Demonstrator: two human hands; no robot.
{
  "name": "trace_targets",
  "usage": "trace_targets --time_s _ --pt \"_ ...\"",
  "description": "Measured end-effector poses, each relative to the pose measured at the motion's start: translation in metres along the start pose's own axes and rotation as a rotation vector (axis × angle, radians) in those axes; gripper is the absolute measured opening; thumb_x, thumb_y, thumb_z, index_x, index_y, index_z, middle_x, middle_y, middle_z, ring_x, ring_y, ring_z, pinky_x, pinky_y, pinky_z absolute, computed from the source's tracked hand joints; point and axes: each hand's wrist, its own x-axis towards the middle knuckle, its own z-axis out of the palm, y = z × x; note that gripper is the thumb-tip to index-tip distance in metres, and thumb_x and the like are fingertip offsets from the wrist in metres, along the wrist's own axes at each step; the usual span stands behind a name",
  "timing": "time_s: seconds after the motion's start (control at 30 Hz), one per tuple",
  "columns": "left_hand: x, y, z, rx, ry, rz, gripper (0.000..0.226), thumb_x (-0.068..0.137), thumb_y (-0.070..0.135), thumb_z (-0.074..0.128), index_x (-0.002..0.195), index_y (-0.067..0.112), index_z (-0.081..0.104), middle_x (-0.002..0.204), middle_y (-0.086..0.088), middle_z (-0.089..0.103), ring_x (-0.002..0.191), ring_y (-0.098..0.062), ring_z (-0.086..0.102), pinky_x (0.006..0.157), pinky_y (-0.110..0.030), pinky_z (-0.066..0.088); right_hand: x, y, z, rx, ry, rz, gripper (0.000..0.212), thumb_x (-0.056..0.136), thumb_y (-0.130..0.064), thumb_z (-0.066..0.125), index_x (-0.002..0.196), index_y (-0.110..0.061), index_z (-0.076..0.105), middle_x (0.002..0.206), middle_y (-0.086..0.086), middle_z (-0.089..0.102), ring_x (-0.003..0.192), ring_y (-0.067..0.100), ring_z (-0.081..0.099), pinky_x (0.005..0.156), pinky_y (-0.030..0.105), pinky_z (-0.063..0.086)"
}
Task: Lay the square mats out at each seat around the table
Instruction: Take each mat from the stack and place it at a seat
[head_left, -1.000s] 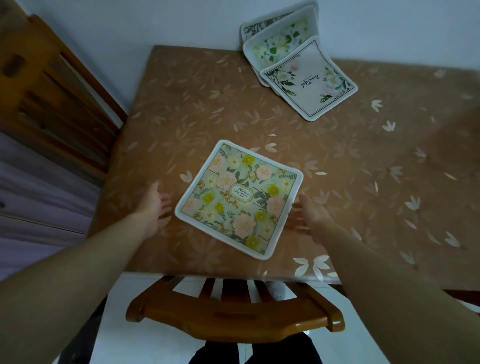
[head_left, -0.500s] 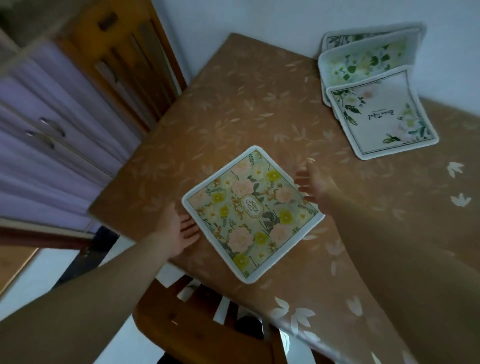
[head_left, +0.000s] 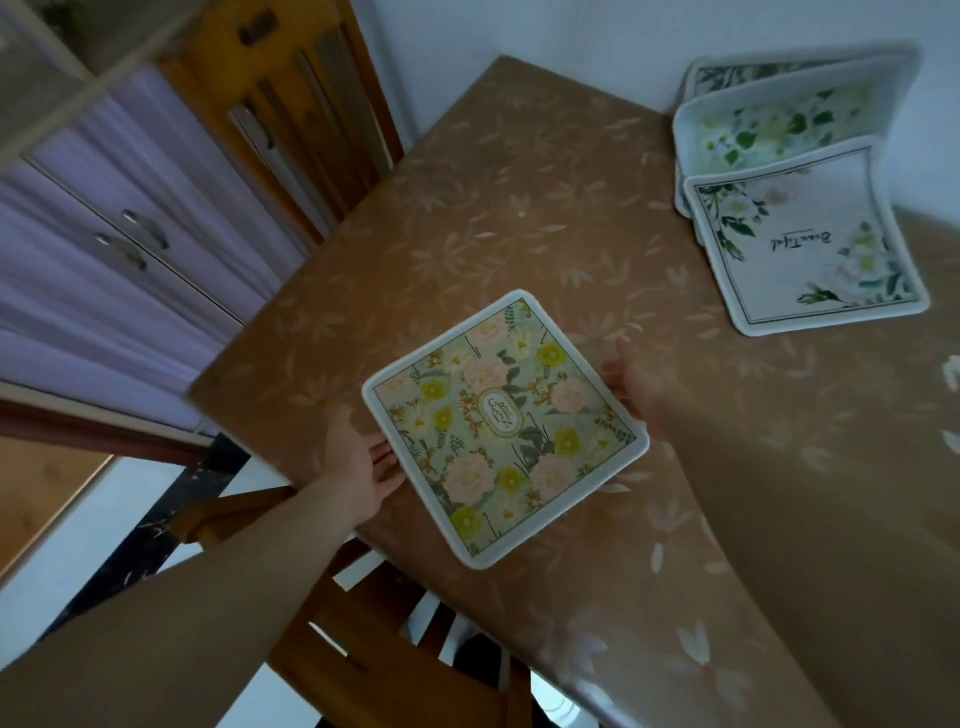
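Note:
A square mat (head_left: 498, 431) with pink and yellow flowers on pale green sits near the front left corner of the brown table (head_left: 519, 208). My left hand (head_left: 358, 467) holds its left edge, with the fingers tucked under it. At the opposite edge, my right hand (head_left: 639, 384) grips the mat with its fingertips hidden behind it. The mat looks slightly raised off the table. A stack of three white floral mats (head_left: 810, 249) leans against the wall at the far right.
One wooden chair (head_left: 395, 670) is pushed in at the near table edge, below the mat. Another wooden chair (head_left: 301, 119) stands at the left side. Behind it is a purple cabinet (head_left: 104, 249). A white wall borders the table's far side.
Both hands have closed in on opposite edges of the floral mat and taken hold of it. My view has swung to the left, toward the table's corner.

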Motion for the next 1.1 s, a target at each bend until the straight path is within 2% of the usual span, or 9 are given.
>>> trace_targets --time_s 0.07,0.17,0.3,0.5,0.6,0.7,0.8,0.93,1.1 --pt "-0.002 0.003 0.004 0.026 -0.008 0.024 0.072 0.097 0.070 0.034 0.100 0.005 0.065 0.116 -0.016 0.063 0.109 -0.026 0.058 0.104 -0.051 0.047 0.001 0.006 -0.003 0.042 0.000 -0.016 0.064 0.102 -0.064 0.035 0.119 -0.012 0.069 0.114 0.006 0.074 0.092 0.020 0.068 0.069 0.034 0.048" --pt "-0.003 0.016 0.013 0.088 -0.035 0.064 0.069 0.097 0.069 0.035 0.098 0.008 0.065 0.114 -0.013 0.065 0.101 -0.022 0.059 0.094 -0.046 0.046 0.001 0.018 -0.007 0.065 0.026 -0.008 0.071 0.099 -0.068 0.034 0.119 -0.011 0.070 0.118 0.010 0.074 0.101 0.029 0.070 0.089 0.044 0.057" --pt "0.004 0.041 0.027 0.228 -0.085 0.106 0.070 0.097 0.068 0.037 0.112 0.006 0.066 0.119 -0.012 0.066 0.110 -0.024 0.060 0.094 -0.045 0.047 -0.015 0.043 -0.010 0.129 -0.004 0.094 0.080 0.094 -0.076 0.034 0.113 -0.009 0.074 0.111 0.014 0.078 0.086 0.028 0.072 0.068 0.036 0.055" --pt "0.021 0.074 0.050 0.428 -0.296 0.131 0.072 0.097 0.067 0.041 0.129 0.006 0.063 0.125 -0.009 0.065 0.123 -0.026 0.057 0.100 -0.046 0.043 -0.056 0.079 0.002 0.294 0.079 0.134 0.072 0.093 -0.070 0.038 0.113 -0.012 0.076 0.108 0.011 0.081 0.093 0.028 0.077 0.074 0.040 0.061" --pt "0.026 0.085 0.056 0.535 -0.379 0.159 0.068 0.095 0.067 0.042 0.122 0.010 0.067 0.120 -0.005 0.069 0.117 -0.024 0.060 0.099 -0.050 0.043 -0.085 0.090 0.022 0.371 0.138 0.188 0.091 0.066 -0.076 0.044 0.105 0.000 0.076 0.096 0.009 0.078 0.067 0.020 0.075 0.054 0.027 0.058" --pt "0.029 0.094 0.048 0.672 -0.420 0.118 0.068 0.094 0.070 0.039 0.120 0.014 0.066 0.119 -0.005 0.068 0.109 -0.022 0.060 0.098 -0.051 0.044 -0.105 0.106 0.048 0.455 0.200 0.232 0.080 0.100 -0.070 0.031 0.122 -0.005 0.073 0.104 0.009 0.078 0.073 0.020 0.073 0.051 0.023 0.052" --pt "0.032 0.099 0.033 0.769 -0.439 0.077 0.069 0.094 0.072 0.038 0.111 0.011 0.065 0.116 -0.009 0.068 0.109 -0.024 0.062 0.095 -0.050 0.049 -0.119 0.116 0.068 0.595 0.258 0.221 0.068 0.108 -0.059 0.029 0.134 -0.005 0.062 0.092 0.013 0.068 0.051 0.015 0.064 0.043 0.020 0.048" --pt "0.034 0.101 0.014 0.840 -0.489 0.060 0.075 0.093 0.075 0.038 0.123 0.009 0.060 0.117 -0.007 0.066 0.113 -0.024 0.061 0.101 -0.050 0.049 -0.133 0.126 0.091 0.578 0.362 0.230 0.063 0.105 -0.059 0.036 0.098 -0.006 0.069 0.075 0.007 0.064 0.052 0.019 0.057 0.048 0.025 0.050" --pt "0.035 0.105 0.002 0.867 -0.539 0.065 0.079 0.092 0.074 0.040 0.131 0.009 0.059 0.117 -0.006 0.065 0.118 -0.024 0.059 0.110 -0.051 0.045 -0.142 0.136 0.110 0.577 0.397 0.251 0.069 0.103 -0.064 0.035 0.087 -0.008 0.072 0.060 0.003 0.072 0.061 0.021 0.063 0.061 0.031 0.055"
